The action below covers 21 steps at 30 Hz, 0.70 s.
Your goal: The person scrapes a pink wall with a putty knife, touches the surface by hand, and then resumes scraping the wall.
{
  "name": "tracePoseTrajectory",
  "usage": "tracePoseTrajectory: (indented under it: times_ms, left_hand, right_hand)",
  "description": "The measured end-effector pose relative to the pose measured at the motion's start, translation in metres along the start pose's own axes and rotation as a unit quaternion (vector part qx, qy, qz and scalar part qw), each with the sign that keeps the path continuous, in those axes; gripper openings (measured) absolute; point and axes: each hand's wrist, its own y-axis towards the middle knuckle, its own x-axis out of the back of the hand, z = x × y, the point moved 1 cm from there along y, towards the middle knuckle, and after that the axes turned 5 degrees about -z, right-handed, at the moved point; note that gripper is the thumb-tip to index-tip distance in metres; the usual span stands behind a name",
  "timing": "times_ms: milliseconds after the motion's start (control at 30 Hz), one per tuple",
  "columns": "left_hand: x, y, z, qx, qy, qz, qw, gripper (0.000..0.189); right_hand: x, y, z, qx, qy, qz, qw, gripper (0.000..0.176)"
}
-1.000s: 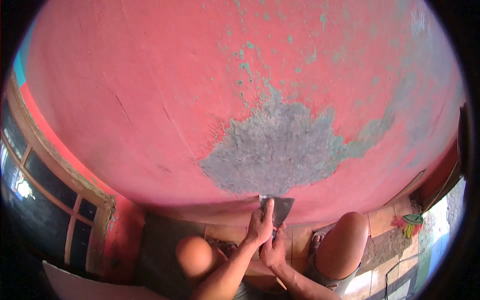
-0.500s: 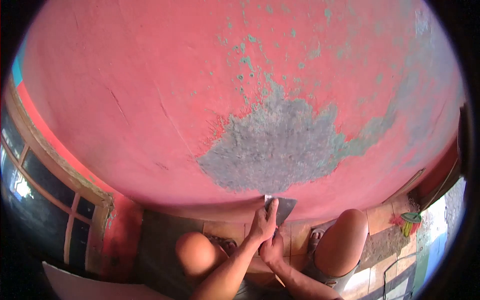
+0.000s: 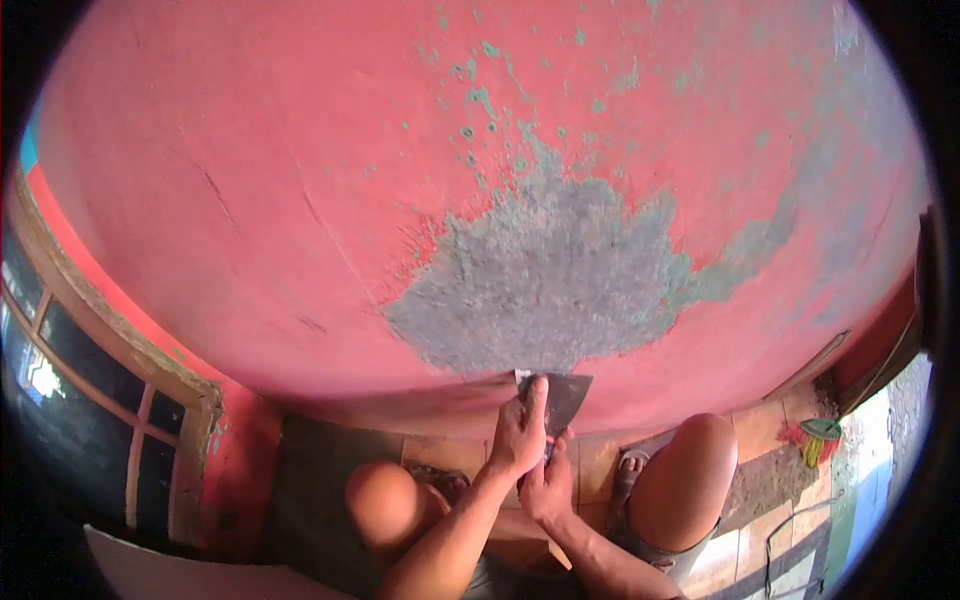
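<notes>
A wide, dark metal scraper (image 3: 567, 398) has its blade edge at the lower border of the grey bare patch (image 3: 545, 275) on the pink wall (image 3: 270, 200). My left hand (image 3: 520, 430) is wrapped round the scraper, its thumb pressed along the blade. Just below and to the right, my right hand (image 3: 548, 488) is closed round the handle, which is mostly hidden by the fingers. Green flecks show through the pink paint above the patch.
My bent knees (image 3: 685, 485) stand on both sides of my arms, above a tiled floor (image 3: 590, 470). A paned window (image 3: 90, 360) is at the left. A green, red and yellow broom head (image 3: 820, 440) lies at the right, near a dark cord (image 3: 790, 530).
Both hands and the scraper have moved slightly up the wall, bringing the blade to the patch's lower border. The view has shifted a little.
</notes>
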Motion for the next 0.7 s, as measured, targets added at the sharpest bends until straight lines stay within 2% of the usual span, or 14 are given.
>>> tracePoseTrajectory:
  times_ms: [67,133,233,267,300,367,433,467,567,633,700]
  left_hand:
    - [0.0,-0.005,-0.004,-0.018,0.051,-0.013,0.998,0.056]
    - [-0.001,-0.002,-0.009,-0.061,0.066,-0.035,0.995,0.055]
    - [0.001,-0.004,-0.019,-0.039,0.029,-0.022,0.999,0.056]
    - [0.003,0.002,-0.009,-0.023,-0.009,-0.002,1.0,0.057]
    - [0.0,-0.001,-0.023,-0.005,-0.033,0.001,0.999,0.058]
    - [0.004,0.001,0.003,-0.002,0.058,-0.015,0.998,0.059]
    - [0.003,-0.001,-0.001,-0.024,0.082,-0.024,0.996,0.06]
    - [0.003,-0.001,-0.002,-0.033,0.093,-0.028,0.995,0.06]
    - [-0.005,-0.011,-0.033,0.019,-0.038,0.014,0.999,0.059]
    - [-0.003,0.0,-0.009,0.009,-0.007,0.009,1.0,0.059]
    - [-0.006,0.001,-0.006,-0.004,0.025,-0.007,1.0,0.059]
  right_hand:
    - [0.001,-0.003,0.007,-0.126,0.031,0.035,0.991,0.032]
    - [-0.003,-0.013,-0.004,-0.12,0.082,0.022,0.989,0.032]
    - [-0.012,-0.006,-0.01,0.071,0.021,-0.064,0.995,0.03]
    - [-0.013,-0.004,-0.01,0.069,0.027,-0.068,0.995,0.03]
    - [-0.011,-0.002,-0.002,0.065,0.033,-0.073,0.995,0.03]
    - [0.001,-0.004,0.006,-0.028,-0.028,0.017,0.999,0.031]
    - [-0.007,-0.009,-0.002,-0.11,0.031,0.018,0.993,0.032]
    - [-0.006,-0.013,-0.002,-0.109,0.061,0.002,0.992,0.032]
    - [0.0,-0.01,0.004,-0.063,0.057,0.011,0.996,0.031]
    - [0.002,-0.004,0.014,-0.038,0.037,-0.005,0.999,0.03]
    - [-0.001,-0.008,0.006,-0.053,0.041,-0.018,0.998,0.03]
